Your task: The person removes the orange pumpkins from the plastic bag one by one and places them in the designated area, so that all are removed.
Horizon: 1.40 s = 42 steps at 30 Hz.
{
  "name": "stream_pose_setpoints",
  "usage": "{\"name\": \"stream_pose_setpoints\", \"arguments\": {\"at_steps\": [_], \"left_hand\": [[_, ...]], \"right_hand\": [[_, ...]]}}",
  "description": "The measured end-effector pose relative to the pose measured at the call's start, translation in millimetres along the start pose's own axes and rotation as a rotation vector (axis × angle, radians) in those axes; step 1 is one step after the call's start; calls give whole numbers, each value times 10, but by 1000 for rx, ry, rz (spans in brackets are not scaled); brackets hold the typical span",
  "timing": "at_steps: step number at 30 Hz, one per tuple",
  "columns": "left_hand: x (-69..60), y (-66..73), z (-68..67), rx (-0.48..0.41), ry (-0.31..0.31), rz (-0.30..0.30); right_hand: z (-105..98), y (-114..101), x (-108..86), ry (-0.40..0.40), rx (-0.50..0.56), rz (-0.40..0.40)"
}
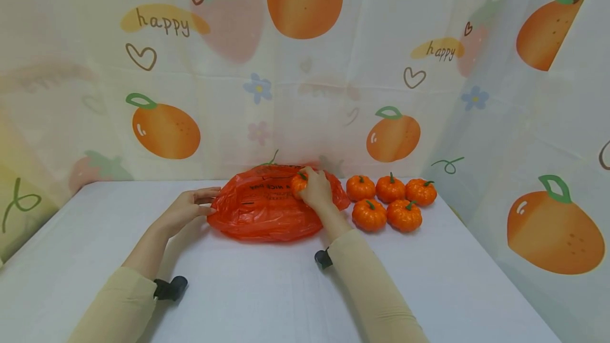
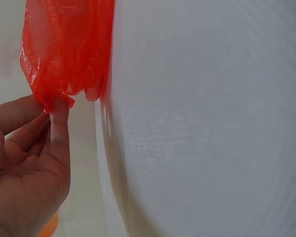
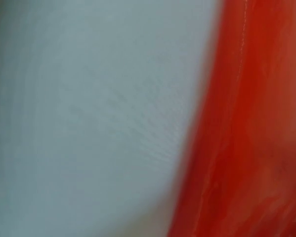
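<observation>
A red plastic bag with dark print (image 1: pixel 267 218) lies on the white table, puffed out. My left hand (image 1: pixel 183 211) is at the bag's left end; in the left wrist view its thumb and fingers (image 2: pixel 60 133) pinch a gathered corner of the plastic. At the bag's upper right side, my right hand (image 1: pixel 318 190) grips a small orange pumpkin (image 1: pixel 298 183) with a green stem. Whether that pumpkin is within the bag's mouth or in front of the plastic, I cannot tell. The right wrist view has only the red bag (image 3: pixel 256 128) beside white cloth, without the hand.
Right of the bag stand several small orange pumpkins in two rows, among them one at the front (image 1: pixel 404 216) and one at the back right (image 1: pixel 421 192). A fruit-printed curtain (image 1: pixel 305 115) hangs behind the white-covered table (image 1: pixel 257 290).
</observation>
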<state>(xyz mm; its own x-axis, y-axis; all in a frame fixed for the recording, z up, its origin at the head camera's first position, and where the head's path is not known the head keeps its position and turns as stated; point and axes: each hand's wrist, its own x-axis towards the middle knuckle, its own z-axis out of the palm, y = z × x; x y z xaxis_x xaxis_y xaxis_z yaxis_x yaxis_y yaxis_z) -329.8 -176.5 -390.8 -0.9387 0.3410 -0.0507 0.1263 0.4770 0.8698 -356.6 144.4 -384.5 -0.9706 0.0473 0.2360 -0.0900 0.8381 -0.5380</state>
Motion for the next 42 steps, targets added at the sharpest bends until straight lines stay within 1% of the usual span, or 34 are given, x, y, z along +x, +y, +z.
{"name": "stream_pose_setpoints", "arguments": {"at_steps": [5,21,29,35,42], "left_hand": [[7,-6,8,0,-1,-1],[9,-7,-3,10,4,16],[8,-3,4,9,-5,6],[14,0,2,13,-5,5],[13,8,3,20,-8,4]], "right_hand": [[2,29,-15,-45,18,15],[-54,2,-54,-84,68,8],[-96,-9,-99,-104,80,-29],[-139,-34,-106,-88,73,-86],[-184,-36,-123,-85,89,-93]]}}
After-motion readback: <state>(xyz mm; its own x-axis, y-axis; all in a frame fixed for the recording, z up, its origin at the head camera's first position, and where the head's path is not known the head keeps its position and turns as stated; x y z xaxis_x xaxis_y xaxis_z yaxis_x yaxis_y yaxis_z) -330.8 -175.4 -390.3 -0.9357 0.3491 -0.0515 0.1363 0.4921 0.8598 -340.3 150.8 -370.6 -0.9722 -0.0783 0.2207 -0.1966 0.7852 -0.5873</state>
